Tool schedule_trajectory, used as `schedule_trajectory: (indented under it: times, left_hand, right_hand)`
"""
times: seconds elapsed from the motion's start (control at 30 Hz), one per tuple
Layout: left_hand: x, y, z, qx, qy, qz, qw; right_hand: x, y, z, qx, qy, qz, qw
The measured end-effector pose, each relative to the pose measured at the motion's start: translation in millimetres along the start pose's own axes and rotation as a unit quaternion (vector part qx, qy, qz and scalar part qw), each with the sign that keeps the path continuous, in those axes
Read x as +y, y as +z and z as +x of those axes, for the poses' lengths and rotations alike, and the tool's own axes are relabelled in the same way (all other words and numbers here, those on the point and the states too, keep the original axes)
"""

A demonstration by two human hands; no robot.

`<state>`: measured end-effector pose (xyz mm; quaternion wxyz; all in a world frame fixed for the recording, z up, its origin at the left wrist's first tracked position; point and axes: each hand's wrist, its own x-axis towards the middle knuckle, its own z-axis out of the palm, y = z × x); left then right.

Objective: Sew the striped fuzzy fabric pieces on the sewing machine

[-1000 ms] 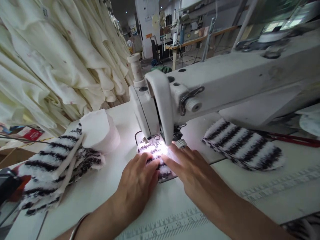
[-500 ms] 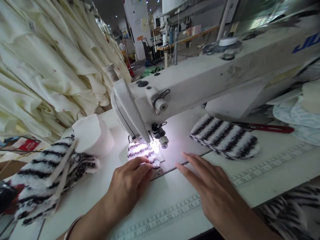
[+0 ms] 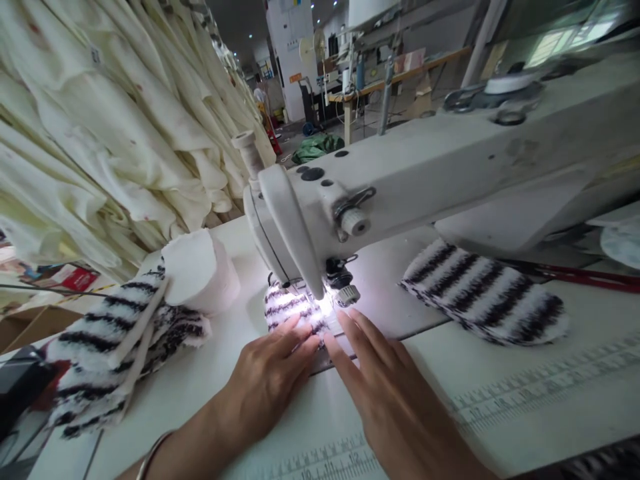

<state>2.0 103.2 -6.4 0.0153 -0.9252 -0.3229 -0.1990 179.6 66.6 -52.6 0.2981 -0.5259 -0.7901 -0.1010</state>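
Both hands, left hand (image 3: 267, 377) and right hand (image 3: 385, 393), press flat and open on the striped fleece piece (image 3: 290, 308) under the sewing machine (image 3: 400, 180) needle (lamp-lit): seam-feeding, seemingly; steady guiding comes next.

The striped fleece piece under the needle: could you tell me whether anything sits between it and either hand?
Nothing visible does. The left hand rests its fingertips on the striped fleece piece, and the right hand lies flat beside it.

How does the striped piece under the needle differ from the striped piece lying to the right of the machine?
The striped piece under the needle is lit by the machine lamp and pressed by both the left hand and right hand; the striped piece on the right lies untouched and unlit. The right one shows larger and fully spread. Both are fuzzy, black-and-white striped.
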Motion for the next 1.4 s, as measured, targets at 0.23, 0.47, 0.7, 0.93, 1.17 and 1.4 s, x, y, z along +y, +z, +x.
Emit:
schedule_trajectory:
  times: [0.23, 0.47, 0.7, 0.93, 1.17, 1.4]
  left_hand:
    - [-29.8, 6.7, 5.5, 0.006, -0.017, 0.017, 1.0]
    - [-50.0, 5.7, 11.1, 0.006, -0.011, 0.094, 0.995]
    - [-32.1, -3.5, 17.1, -0.009, -0.038, 0.154, 0.987]
    - [-32.9, 14.1, 32.6, -0.029, -0.127, 0.18, 0.975]
    - [15.8, -14.9, -17.2, 0.024, -0.184, 0.091, 0.978]
    - [104.4, -25.8, -69.3, 0.36, -0.454, -0.226, 0.783]
  right_hand:
    - [-0.5, 0.3, 21.3, -0.015, 0.007, 0.003, 1.0]
    - [-0.4, 2.9, -0.9, -0.033, 0.004, 0.029, 0.999]
    - [2.3, -1.4, -14.2, -0.013, -0.006, 0.032, 0.999]
    - [-3.3, 1.8, -12.2, -0.014, 0.012, 0.057, 0.998]
    - [-35.4, -16.8, 1.0, 0.004, 0.036, 0.23, 0.972]
    - [-86.7, -60.7, 14.2, 0.066, -0.069, 0.237, 0.967]
